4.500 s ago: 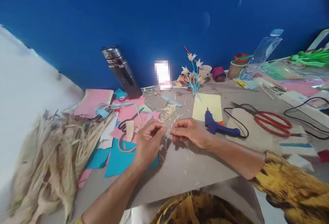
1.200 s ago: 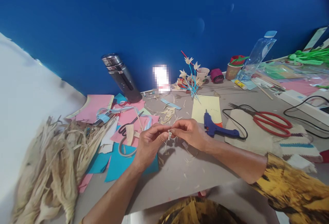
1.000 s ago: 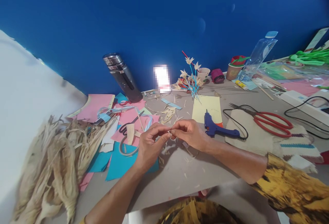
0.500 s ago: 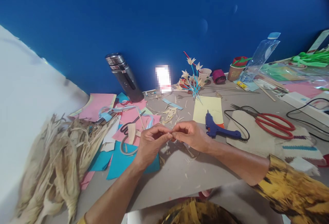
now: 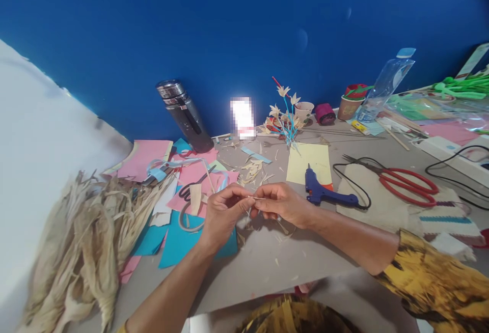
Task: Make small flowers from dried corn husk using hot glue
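A thin pale husk strip (image 5: 255, 198) is stretched taut between both hands, above the grey table (image 5: 267, 261) near its middle. The left hand (image 5: 223, 213) pinches one end; the right hand (image 5: 282, 203) pinches the other. For a clean result, keep tension even and fingertips close to the working point. A blue glue gun (image 5: 324, 194) lies just right; dried husks (image 5: 84, 241) lie far left.

A craft workspace, clearly: a grey table (image 5: 267, 261) against a deep blue wall (image 5: 229, 27), coloured paper sheets (image 5: 179, 241) and dried husks (image 5: 87, 236) left of the hands, glue gun (image 5: 328, 195) and red scissors (image 5: 408, 185) right.
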The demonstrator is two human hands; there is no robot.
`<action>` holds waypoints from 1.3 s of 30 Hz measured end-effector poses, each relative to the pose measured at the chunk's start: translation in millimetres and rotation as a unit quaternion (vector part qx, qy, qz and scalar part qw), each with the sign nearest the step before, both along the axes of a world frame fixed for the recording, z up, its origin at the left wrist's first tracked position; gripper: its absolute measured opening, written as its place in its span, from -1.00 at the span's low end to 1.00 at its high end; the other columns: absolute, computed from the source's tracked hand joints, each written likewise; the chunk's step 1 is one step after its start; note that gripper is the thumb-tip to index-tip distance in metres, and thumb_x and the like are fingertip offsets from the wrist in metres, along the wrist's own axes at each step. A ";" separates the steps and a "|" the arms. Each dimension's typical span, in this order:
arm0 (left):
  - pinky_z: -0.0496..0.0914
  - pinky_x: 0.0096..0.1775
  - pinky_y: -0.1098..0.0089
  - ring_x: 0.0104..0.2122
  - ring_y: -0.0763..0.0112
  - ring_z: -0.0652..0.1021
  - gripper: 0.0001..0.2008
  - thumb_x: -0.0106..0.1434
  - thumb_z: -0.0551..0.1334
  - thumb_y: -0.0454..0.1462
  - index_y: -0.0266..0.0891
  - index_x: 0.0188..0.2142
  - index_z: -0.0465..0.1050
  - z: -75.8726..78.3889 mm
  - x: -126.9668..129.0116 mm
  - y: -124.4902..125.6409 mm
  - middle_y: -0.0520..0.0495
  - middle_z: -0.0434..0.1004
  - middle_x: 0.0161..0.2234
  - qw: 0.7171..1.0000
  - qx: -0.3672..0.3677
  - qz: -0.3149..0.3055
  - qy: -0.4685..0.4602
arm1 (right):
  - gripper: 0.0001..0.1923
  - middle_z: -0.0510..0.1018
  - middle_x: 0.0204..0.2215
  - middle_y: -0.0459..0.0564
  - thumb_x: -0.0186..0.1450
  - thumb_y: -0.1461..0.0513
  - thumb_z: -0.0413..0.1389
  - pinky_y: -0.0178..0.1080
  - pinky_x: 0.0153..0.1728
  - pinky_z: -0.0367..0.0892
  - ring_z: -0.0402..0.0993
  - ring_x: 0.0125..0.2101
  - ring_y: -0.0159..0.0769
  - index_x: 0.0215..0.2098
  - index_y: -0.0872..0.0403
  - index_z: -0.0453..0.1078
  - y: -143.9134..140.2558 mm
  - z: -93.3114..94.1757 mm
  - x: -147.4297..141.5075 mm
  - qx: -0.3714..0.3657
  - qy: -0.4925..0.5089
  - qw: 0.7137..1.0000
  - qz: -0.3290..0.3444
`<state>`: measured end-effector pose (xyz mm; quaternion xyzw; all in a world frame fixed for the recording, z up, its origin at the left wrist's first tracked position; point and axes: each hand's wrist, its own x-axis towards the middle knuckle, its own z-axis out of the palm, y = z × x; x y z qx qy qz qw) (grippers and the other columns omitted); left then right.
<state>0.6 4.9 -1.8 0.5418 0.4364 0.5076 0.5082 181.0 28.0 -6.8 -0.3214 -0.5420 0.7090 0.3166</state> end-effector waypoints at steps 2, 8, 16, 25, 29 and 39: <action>0.46 -0.37 0.36 -0.47 0.41 0.55 -0.88 0.15 0.43 -0.27 -0.24 -0.30 0.63 -0.9 0.1 0.3 -0.01 0.50 -0.40 0.998 -0.031 -0.038 -0.032 | -0.66 0.62 -0.45 -0.01 0.14 0.02 0.32 -0.39 -0.59 0.13 0.30 -0.58 -0.49 -0.42 0.12 0.41 0.9 -3.2 -0.3 -0.007 0.016 1.000 0.006; 0.46 -0.32 0.33 -0.48 0.41 0.56 -0.88 0.18 0.41 -0.28 -0.25 -0.27 0.62 -1.9 0.7 -0.4 -0.02 0.54 -0.42 0.991 -0.062 -0.082 -0.081 | -0.61 0.60 -0.48 -0.02 0.16 -0.01 0.33 -0.38 -0.59 0.10 0.29 -0.59 -0.49 -0.33 0.14 0.46 1.6 -6.7 0.2 -0.015 0.034 0.999 0.022; 0.46 -0.33 0.31 -0.45 0.31 0.61 -0.74 0.17 0.42 -0.24 -0.23 -0.13 0.63 -2.2 -1.1 0.3 -0.09 0.61 -0.42 0.977 -0.115 -0.150 -0.099 | -0.66 0.60 -0.50 -0.03 0.20 0.04 0.30 -0.37 -0.57 0.11 0.26 -0.60 -0.51 -0.28 0.17 0.49 1.7 -9.2 2.0 -0.016 0.039 0.997 0.067; 0.44 -0.39 0.35 -0.48 0.40 0.56 -0.88 0.10 0.47 -0.25 -0.22 -0.35 0.66 -2.5 0.9 -0.3 -0.04 0.52 -0.38 0.979 -0.116 -0.113 -0.122 | -0.69 0.60 -0.46 -0.02 0.18 0.05 0.29 -0.37 -0.55 0.13 0.28 -0.57 -0.47 -0.37 0.12 0.39 2.5 -3.7 4.5 0.000 0.008 0.997 0.075; 0.41 -0.33 0.41 -0.41 0.45 0.52 -0.89 0.06 0.49 -0.27 -0.23 -0.40 0.66 -2.3 0.6 1.2 -0.01 0.49 -0.38 0.988 -0.098 -0.050 -0.108 | -0.74 0.55 -0.44 -0.08 0.14 0.13 0.30 -0.35 -0.47 0.20 0.33 -0.49 -0.44 -0.31 0.12 0.44 0.2 -1.6 1.9 0.093 -0.040 0.995 0.000; 0.38 -0.32 0.39 -0.45 0.45 0.49 -0.85 0.04 0.49 -0.26 -0.26 -0.46 0.58 -1.1 0.0 2.4 0.01 0.50 -0.49 0.983 -0.123 -0.040 -0.129 | -0.70 0.48 -0.53 -0.07 0.30 0.05 0.14 -0.34 -0.50 0.20 0.32 -0.52 -0.40 -0.32 0.12 0.53 -2.8 0.0 3.5 0.148 -0.090 0.985 -0.026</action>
